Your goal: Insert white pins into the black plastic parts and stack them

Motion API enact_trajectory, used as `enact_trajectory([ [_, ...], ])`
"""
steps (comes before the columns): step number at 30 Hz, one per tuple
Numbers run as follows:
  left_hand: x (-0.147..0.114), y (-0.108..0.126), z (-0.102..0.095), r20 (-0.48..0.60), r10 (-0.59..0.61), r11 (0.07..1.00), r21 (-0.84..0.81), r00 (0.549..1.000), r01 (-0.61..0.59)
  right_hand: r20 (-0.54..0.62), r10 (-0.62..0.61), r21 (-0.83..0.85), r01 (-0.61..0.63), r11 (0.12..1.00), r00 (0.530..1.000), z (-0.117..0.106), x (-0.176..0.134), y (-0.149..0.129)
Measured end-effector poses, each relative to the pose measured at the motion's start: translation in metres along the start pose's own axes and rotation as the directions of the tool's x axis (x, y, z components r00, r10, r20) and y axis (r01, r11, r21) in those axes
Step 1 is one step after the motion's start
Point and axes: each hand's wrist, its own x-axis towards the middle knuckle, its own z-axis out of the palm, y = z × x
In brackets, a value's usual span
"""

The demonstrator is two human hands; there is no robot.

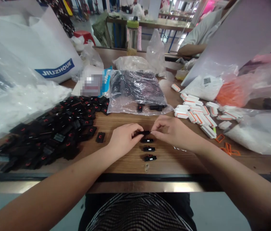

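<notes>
My left hand [126, 136] pinches one end of a small black plastic part [145, 132] above the wooden table. At the part's other end is my right hand [165, 130], thumb and forefinger pressed together around something tiny and pale. Below them, in a column, lie three similar black parts, the nearest to my hands being a black part [147, 141] with white dots. A single black piece with a red mark [100, 137] rests left of my left hand. Small white bits [180, 149] lie under my right forearm.
A heap of black pieces [63, 128] covers the table's left. White-and-orange parts [195, 110] and orange frames [229, 149] are on the right. A plastic bag of black parts [137, 89] lies ahead, with a bottle [132, 37] behind. Across the table a person's arm [193, 48] shows.
</notes>
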Motion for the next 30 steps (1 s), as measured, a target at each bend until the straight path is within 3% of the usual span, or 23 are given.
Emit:
enact_trajectory([
  [3,-0.001,0.0,-0.001,0.001,0.018,1.0,-0.01,1.0,-0.018,0.023,-0.118,-0.081,0.12,0.99,0.993,0.013,0.013,-0.002],
  [11,0.0,0.001,-0.003,0.015,0.006,1.0,-0.021,1.0,-0.006,0.077,-0.117,-0.127,0.126,0.984,0.99,0.017,0.022,0.005],
  [19,0.001,0.002,-0.003,0.024,-0.021,1.0,-0.01,0.999,0.021,0.146,-0.236,-0.283,0.269,0.921,0.961,0.013,0.02,-0.003],
  [23,0.001,0.003,-0.003,0.022,-0.04,0.999,0.015,0.999,0.04,0.112,-0.258,-0.357,0.281,0.891,0.96,0.01,0.012,-0.007],
  [30,0.0,0.001,-0.002,0.016,-0.038,0.999,-0.001,0.999,0.038,0.107,-0.268,-0.341,0.288,0.895,0.958,0.016,0.008,-0.013],
])
